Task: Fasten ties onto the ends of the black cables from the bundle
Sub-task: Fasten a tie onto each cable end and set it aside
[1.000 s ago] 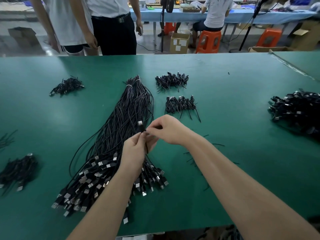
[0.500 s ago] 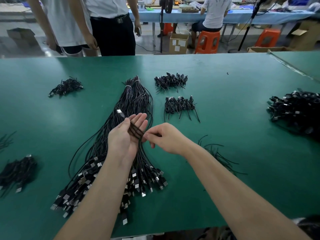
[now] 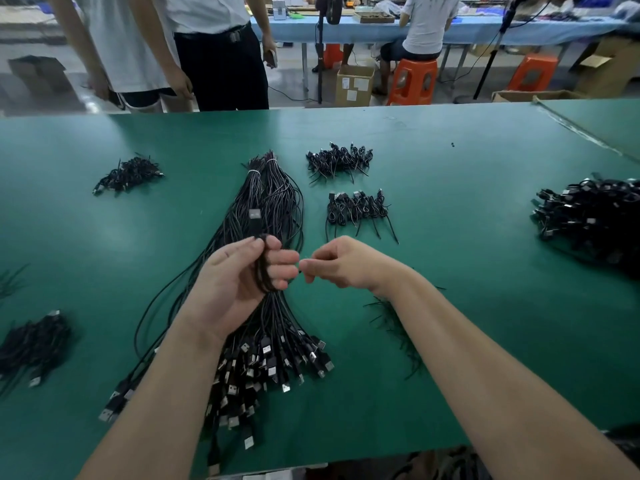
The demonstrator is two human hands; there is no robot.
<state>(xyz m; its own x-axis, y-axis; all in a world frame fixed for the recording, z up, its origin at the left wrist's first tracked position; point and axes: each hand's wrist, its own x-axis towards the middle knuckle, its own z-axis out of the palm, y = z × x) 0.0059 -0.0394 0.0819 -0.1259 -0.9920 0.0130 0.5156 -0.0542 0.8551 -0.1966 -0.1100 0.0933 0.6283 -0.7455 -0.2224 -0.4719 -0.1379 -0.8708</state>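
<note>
A green worktable (image 3: 450,341) fills the view, with two standing people (image 3: 180,50) at its far edge at 11 o'clock and a seated worker (image 3: 424,29) on an orange stool (image 3: 412,81) at 1 o'clock. A long bundle of black cables (image 3: 270,209) runs down the table's centre, its metal plugs (image 3: 273,365) fanned out toward 6 o'clock. A heap of coiled cables (image 3: 595,216) lies at 3 o'clock; smaller tied batches (image 3: 358,211) sit just right of the bundle at 12 to 1 o'clock, others at 10 and 8 o'clock. Above the bundle, the left hand (image 3: 239,285) grips a folded cable (image 3: 263,268), fingers curled round it, its plug end standing up. The right hand (image 3: 341,263), beside it at 3 o'clock, has fingertips pinched together; what they hold cannot be told. Loose black ties (image 3: 394,327) lie under the right forearm.
</note>
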